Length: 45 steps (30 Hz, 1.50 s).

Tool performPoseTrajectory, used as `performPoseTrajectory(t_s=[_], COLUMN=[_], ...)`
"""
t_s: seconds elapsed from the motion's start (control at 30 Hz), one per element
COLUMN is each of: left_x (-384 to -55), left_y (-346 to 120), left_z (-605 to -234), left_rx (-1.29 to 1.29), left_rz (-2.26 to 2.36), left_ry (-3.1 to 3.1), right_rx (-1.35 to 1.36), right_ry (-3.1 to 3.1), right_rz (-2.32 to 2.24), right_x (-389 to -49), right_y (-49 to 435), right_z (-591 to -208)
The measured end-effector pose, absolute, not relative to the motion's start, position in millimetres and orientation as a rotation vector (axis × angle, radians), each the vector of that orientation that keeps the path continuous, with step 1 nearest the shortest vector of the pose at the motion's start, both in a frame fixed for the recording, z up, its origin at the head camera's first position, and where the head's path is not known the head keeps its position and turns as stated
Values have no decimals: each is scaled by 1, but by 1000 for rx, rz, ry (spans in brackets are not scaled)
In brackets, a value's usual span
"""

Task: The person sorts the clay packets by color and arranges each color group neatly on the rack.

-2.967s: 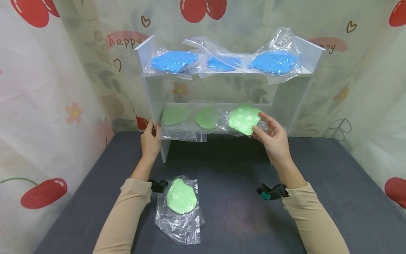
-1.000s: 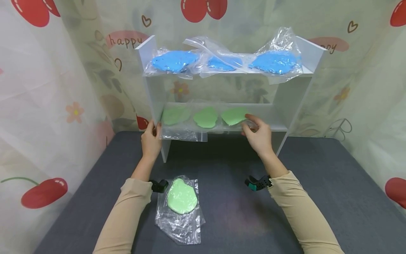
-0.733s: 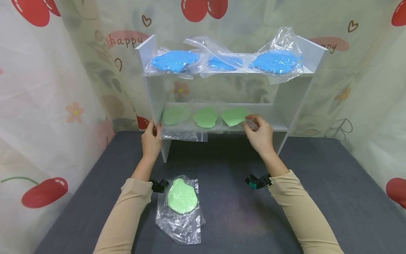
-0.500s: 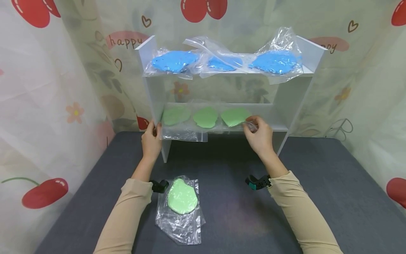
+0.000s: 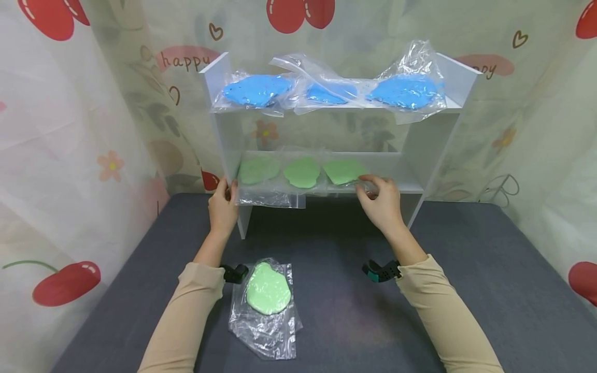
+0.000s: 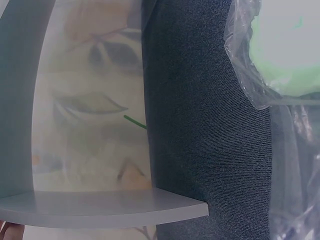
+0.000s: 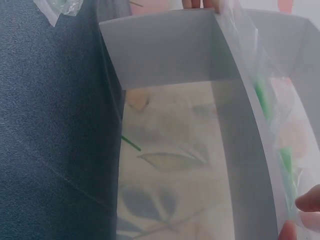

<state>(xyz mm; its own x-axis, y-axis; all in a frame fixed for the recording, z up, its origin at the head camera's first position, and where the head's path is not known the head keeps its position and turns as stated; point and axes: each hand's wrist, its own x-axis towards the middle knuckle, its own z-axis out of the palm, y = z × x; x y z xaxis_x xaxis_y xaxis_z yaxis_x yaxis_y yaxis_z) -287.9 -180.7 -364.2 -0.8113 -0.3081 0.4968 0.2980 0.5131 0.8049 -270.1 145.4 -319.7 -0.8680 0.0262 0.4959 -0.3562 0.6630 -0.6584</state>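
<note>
My right hand (image 5: pixel 383 203) is at the front edge of the middle shelf board, its thumb and fingers curled on the right end of a clear plastic bag with a flat light-green clay-like lump (image 5: pixel 344 171). In the right wrist view its fingertips (image 7: pixel 311 199) pinch the crumpled plastic. My left hand (image 5: pixel 222 209) grips the left side panel of the white shelf unit (image 5: pixel 228 140) from the front. To the left of that bag on the same board lie two more bagged green lumps, a middle one (image 5: pixel 302 172) and a left one (image 5: pixel 259 170).
Blue bagged lumps (image 5: pixel 255 90) line the upper board, their plastic hanging over its front edge. Another bagged green lump (image 5: pixel 268 289) lies on the dark table (image 5: pixel 345 321), near the left forearm. A patterned curtain (image 5: pixel 154 124) closes in the back and sides.
My right hand has carried its green bag left and down onto the middle board, beside the other two. Lately the fingers have dipped slightly at the bag's edge. The left hand stays put.
</note>
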Motion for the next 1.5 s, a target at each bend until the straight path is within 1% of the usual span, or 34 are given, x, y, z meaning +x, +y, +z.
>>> performPoseTrajectory(t_s=[0.37,1.0,1.23,1.5], left_x=[-287,-287,-288,-288], left_y=[-180,-180,-180,-180], left_z=[-365,-364,-364,-365], left_rx=[11,4,2,5], left_rz=[-1300,-1291,-1305,-1305], left_ry=[-2155,-2154,-2144,-2134], right_rx=[196,217,270,354], right_ry=[-2464,-2409,-2423,-2461], right_rz=[1145,1161,1188,1206], right_x=[-263,-239,-227,-217], right_y=[150,164,161,153], right_z=[-320,-319,-318,-329])
